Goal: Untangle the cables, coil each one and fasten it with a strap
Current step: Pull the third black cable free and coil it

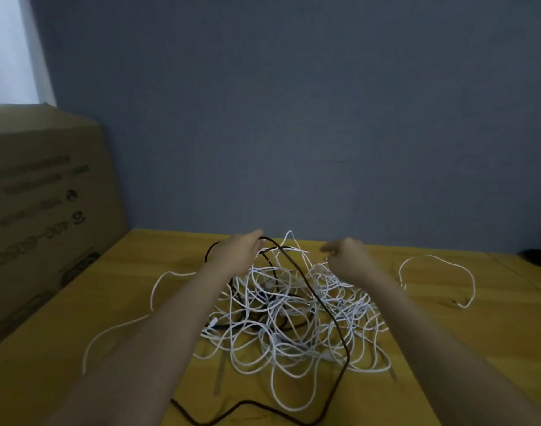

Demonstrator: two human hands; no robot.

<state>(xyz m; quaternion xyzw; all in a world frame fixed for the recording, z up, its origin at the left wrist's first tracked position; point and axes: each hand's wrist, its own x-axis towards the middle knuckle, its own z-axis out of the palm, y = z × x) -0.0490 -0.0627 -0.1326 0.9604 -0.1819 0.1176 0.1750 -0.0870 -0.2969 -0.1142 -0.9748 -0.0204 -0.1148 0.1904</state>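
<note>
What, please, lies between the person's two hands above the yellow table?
In the head view, raised white cable loops and a dark cable span between left hand and right hand.

White cables [294,321] and a black cable [327,312] lie on a yellow table [447,333] before a grey-blue wall [294,118].

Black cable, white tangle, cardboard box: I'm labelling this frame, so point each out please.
black cable [327,309]: head view, on its long lifted stretch.
white tangle [281,330]: head view, middle of heap.
cardboard box [41,192]: head view, printed side.
</note>
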